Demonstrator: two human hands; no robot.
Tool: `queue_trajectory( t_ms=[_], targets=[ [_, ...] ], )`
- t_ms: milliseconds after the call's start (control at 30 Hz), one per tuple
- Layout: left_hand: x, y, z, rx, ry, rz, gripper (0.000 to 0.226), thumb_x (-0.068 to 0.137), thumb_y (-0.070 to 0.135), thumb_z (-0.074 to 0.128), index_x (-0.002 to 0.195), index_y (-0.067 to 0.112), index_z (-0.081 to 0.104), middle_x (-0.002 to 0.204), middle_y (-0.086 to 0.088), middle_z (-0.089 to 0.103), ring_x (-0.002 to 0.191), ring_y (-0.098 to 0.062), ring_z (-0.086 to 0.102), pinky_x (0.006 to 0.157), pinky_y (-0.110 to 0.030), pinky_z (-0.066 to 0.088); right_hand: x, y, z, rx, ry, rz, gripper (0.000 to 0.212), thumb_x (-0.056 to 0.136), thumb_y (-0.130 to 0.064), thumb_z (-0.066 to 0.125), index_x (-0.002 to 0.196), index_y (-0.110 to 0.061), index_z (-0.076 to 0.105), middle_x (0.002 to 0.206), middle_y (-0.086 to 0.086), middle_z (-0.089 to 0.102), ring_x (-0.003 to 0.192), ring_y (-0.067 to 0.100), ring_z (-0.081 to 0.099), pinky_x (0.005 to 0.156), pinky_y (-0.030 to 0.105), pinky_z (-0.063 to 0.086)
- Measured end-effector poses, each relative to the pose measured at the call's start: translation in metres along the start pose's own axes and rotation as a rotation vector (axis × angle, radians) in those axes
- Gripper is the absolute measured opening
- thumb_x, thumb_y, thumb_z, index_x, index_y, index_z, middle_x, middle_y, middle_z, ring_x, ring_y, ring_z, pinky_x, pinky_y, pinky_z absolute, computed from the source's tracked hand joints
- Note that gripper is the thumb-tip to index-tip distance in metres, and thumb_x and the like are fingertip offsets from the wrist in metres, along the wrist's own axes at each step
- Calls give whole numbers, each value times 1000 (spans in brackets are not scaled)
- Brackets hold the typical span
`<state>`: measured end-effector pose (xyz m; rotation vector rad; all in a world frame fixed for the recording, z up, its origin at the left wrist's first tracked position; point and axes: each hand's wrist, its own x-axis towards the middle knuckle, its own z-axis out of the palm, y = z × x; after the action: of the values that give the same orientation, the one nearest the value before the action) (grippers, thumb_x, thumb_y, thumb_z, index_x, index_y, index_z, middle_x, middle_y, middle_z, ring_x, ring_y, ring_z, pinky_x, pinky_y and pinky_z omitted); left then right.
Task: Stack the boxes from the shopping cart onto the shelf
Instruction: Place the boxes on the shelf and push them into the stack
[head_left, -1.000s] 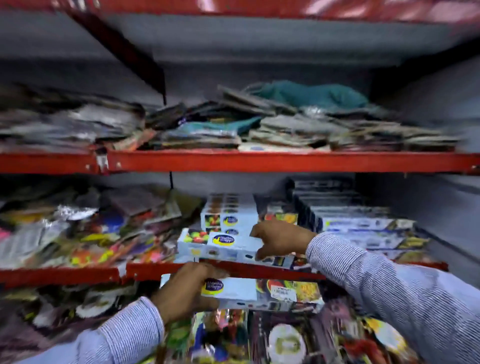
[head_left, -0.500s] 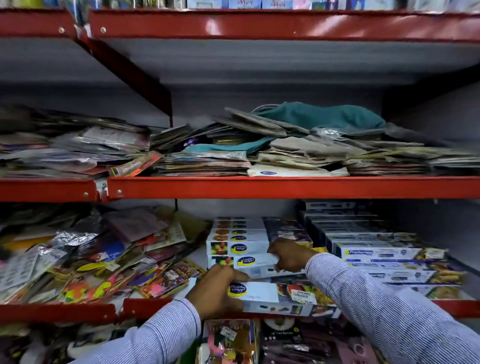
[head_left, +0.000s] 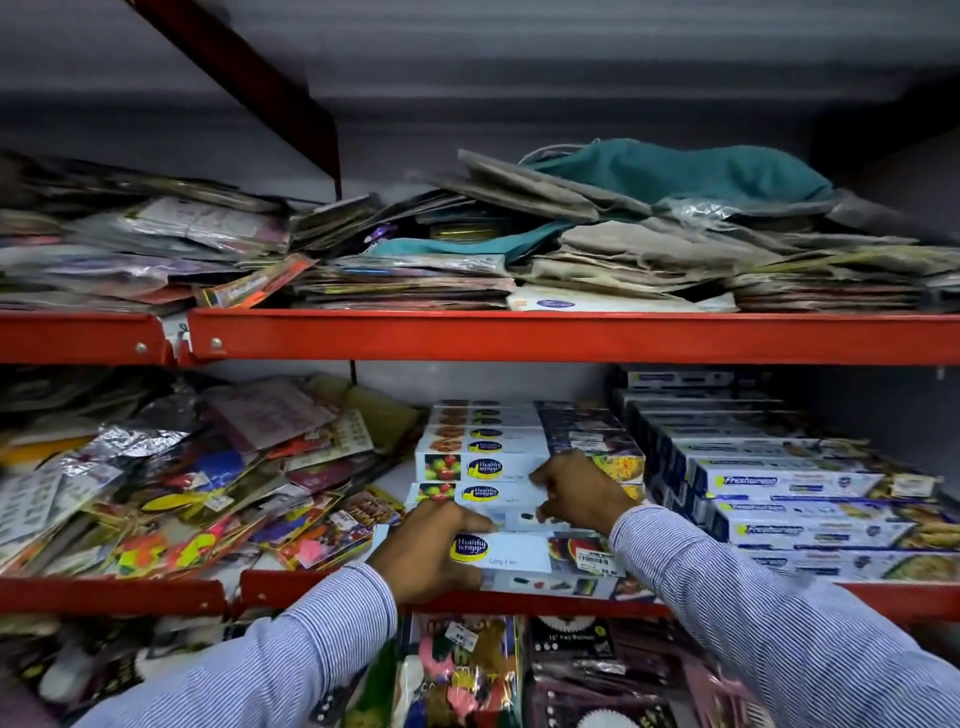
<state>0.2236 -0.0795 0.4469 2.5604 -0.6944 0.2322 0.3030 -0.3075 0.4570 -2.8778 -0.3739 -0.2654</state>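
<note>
Two hands work at the front edge of the red shelf (head_left: 519, 335), both in striped sleeves. The left hand (head_left: 426, 551) is closed around the left end of a white cling film box (head_left: 519, 558), fingers curled over its top and thumb under its front face; the box lies lengthwise along the front edge of the middle shelf level, its right end with a price sticker reaching toward the right forearm. The right hand (head_left: 576, 488) rests just behind it, fingers bent down onto the lowest box of the stack of matching boxes (head_left: 483, 457); whether it truly grips that box or only presses on it cannot be told. This stack stands in the middle of the shelf level, several boxes deep toward the back wall, each with a yellow and blue oval label facing forward. Just right of it, touching or nearly so, rises a taller pile of blue foil boxes (head_left: 789, 488), reaching to the right end of the shelf. Toward the left end lie loose colourful packets (head_left: 182, 493) in a heap. On the level above lie flat packets and folded cloth bags (head_left: 649, 218), one of them teal.
</note>
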Motion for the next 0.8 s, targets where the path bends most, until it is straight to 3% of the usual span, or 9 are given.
queue_trajectory(
  t_ms=[67,100,133,167,233,367,533,600,800],
  targets=[
    [5,2,-2,-11,2,12,61,69,23,83,127,21,63,128,4,64,114,-11,58,98,-30,49,-1,3,-3,-9,57,-5,20,63,-26,88,69,-15,72,68,5,70,68,19,62,72,27,52],
    [8,3,-2,-12,3,18,61,67,24,83,126,21,64,128,5,65,113,-11,60,96,-32,51,-1,3,-5,3,55,9,27,64,-25,88,54,-17,64,56,0,62,60,19,57,68,25,50],
    [12,1,-1,-15,-1,18,62,66,26,83,125,23,65,127,4,66,112,-12,61,95,-33,52,-3,3,-5,13,68,8,28,64,-25,87,51,-16,64,55,0,63,59,21,58,68,25,52],
    [15,1,0,-16,-3,14,62,65,27,83,124,24,65,126,4,67,111,-12,61,94,-34,53,-4,3,-5,1,72,7,20,64,-26,86,61,-13,72,64,3,71,65,23,65,70,28,56],
    [22,-2,3,-19,8,2,62,66,25,85,125,21,64,127,2,67,111,-13,61,94,-34,53,-6,1,-8,-20,64,1,26,67,-28,83,85,-9,78,89,8,78,82,23,72,78,33,60],
    [33,-3,9,-40,24,-2,58,72,19,83,126,15,64,129,-2,65,115,-16,60,97,-29,49,-3,4,-14,-28,-20,0,21,77,-21,76,94,-9,77,101,8,77,97,25,70,89,35,57],
    [41,-14,28,-58,96,14,56,73,17,82,126,18,64,124,-5,64,115,-21,58,97,-28,46,-6,15,-17,49,-41,9,23,88,-19,56,93,-3,72,98,18,70,94,32,65,87,34,50],
    [43,-16,36,-54,119,33,56,74,15,79,127,17,63,118,-5,60,112,-22,54,96,-29,44,-15,18,-19,65,-4,-9,24,90,-19,55,87,-2,73,87,18,69,83,30,63,77,29,45],
    [41,-20,55,93,309,108,38,80,24,73,118,19,70,124,2,60,118,-19,40,104,-36,39,-48,18,1,99,154,-131,36,98,-30,43,70,-14,61,64,11,66,58,31,60,59,36,47]
  ],
)
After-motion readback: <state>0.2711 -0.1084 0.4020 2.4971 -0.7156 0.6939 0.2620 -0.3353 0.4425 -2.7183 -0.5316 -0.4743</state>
